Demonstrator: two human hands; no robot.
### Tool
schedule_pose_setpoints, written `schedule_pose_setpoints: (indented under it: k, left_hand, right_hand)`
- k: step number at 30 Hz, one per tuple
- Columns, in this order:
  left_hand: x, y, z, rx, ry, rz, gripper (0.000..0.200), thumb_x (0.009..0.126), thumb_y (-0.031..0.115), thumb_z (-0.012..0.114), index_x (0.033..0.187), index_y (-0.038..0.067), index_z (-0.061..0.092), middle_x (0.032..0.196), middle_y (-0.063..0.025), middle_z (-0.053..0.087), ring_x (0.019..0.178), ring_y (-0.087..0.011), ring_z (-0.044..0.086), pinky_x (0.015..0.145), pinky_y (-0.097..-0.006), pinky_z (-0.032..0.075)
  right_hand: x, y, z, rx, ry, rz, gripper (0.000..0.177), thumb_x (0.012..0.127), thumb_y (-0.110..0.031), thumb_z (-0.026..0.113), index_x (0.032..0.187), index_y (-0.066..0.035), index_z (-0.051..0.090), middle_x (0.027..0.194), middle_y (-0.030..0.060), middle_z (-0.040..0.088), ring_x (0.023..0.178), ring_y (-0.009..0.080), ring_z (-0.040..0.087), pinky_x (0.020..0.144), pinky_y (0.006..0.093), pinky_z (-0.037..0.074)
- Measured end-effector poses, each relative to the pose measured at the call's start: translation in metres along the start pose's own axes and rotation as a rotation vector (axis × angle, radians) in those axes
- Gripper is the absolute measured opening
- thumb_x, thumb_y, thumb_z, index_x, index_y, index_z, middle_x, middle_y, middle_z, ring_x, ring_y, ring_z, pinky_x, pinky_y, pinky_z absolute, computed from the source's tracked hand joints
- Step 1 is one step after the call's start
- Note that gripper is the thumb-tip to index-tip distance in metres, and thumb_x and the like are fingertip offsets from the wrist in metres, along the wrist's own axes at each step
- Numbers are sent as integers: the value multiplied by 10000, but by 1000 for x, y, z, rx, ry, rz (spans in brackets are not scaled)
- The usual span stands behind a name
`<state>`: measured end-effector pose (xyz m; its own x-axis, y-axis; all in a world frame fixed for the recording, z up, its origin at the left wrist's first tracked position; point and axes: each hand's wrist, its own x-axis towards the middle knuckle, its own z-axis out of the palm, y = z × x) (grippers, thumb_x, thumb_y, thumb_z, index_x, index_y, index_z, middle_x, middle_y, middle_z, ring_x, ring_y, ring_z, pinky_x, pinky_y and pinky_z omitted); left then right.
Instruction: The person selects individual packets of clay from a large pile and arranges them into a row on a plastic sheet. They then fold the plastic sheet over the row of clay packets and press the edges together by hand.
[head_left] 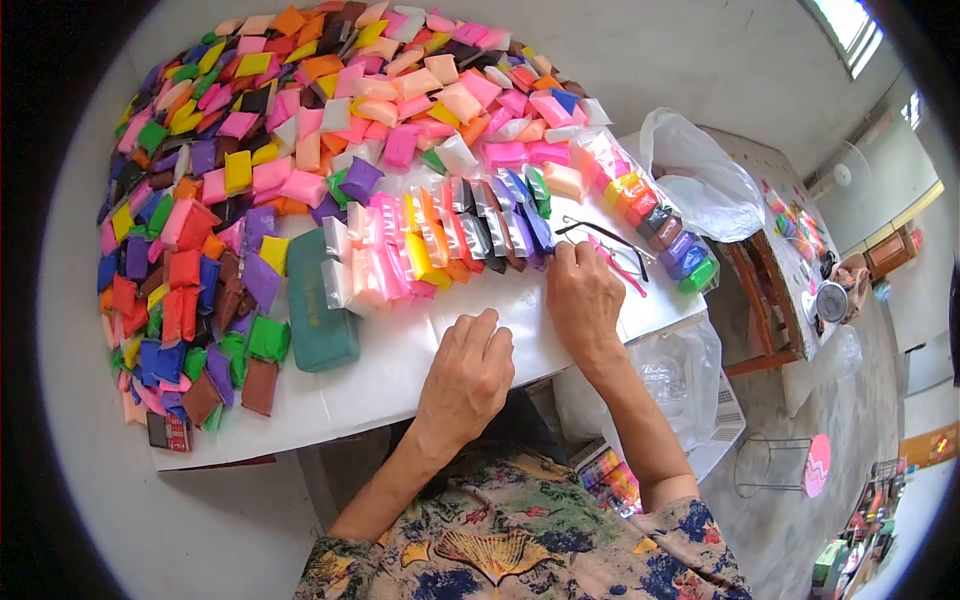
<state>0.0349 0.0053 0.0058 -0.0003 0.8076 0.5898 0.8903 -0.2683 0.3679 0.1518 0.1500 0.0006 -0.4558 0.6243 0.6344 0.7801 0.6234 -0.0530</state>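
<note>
My left hand (467, 370) is over the white sheet (400, 345) near the middle of the bench's near edge, with its fingers loosely bent and slightly open. My right hand (585, 300) is farther in and to the right, fingers curled down, the tips just beside the near end of the blue packets (533, 222); I cannot tell whether they grip anything. In front of me the wrapped packets (428, 258) lie in 2 rows across the middle of the sheet, running from pale and pink at the left, through yellow, orange, red, black, brown and purple, to blue and green at the right. Just left of the rows is a green case (323, 310), its long side pointing toward the near edge. A big loose pile (240, 170) of packets covers the left side and the far part of the bench, heaped in mixed colours. At the near left corner, a small device (170, 433) sits just below the pile. Right of my right hand are black-framed glasses (610, 236) and a thin pink item (622, 268) I can't make out. Along the right edge lies a clear bag (648, 215) filled with coloured packets, and beyond it is a crumpled plastic bag (705, 185).
</note>
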Motion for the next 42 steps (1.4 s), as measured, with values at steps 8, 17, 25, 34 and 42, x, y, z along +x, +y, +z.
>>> schedule_pose_setpoints:
  k: [8, 17, 25, 34, 42]
  left_hand:
    - [-1, 0, 0, 5, 3, 6, 173, 819, -4, 634, 973, -37, 562, 1074, -188, 546, 926, -349, 538, 851, -432, 459]
    - [-1, 1, 0, 25, -10, 5, 185, 810, -5, 641, 977, -31, 565, 1065, -182, 546, 926, -340, 540, 852, -428, 459]
    - [-4, 0, 3, 44, 2, -1, 230, 827, 12, 642, 1045, -33, 582, 1135, -188, 559, 975, -347, 547, 876, -433, 465]
    - [-2, 1, 1, 115, -12, 34, 314, 799, 48, 642, 1096, -45, 596, 1184, -182, 569, 1010, -310, 544, 899, -403, 469]
    - [-2, 2, 0, 76, -41, 7, 245, 841, 35, 640, 1074, -30, 603, 1158, -180, 584, 991, -343, 549, 891, -435, 469]
  right_hand:
    - [3, 0, -3, 66, 7, -2, 119, 854, -110, 646, 915, -22, 594, 832, 123, 585, 740, 266, 635, 585, 379, 514]
    - [6, 4, -11, 138, 80, 61, 95, 830, -116, 674, 872, -54, 615, 839, 131, 582, 723, 297, 630, 608, 410, 506]
    - [-27, 36, -50, 364, 14, 278, 57, 907, -99, 607, 947, -59, 617, 884, 146, 593, 740, 365, 627, 654, 459, 490]
    - [-35, -4, -68, 499, -91, 74, 328, 889, -91, 637, 1205, -17, 588, 1206, 175, 625, 1027, 345, 656, 836, 422, 536]
    - [-2, 19, -70, 506, -538, -90, 501, 807, -112, 695, 1292, -68, 578, 1251, 167, 584, 991, 361, 658, 858, 435, 522]
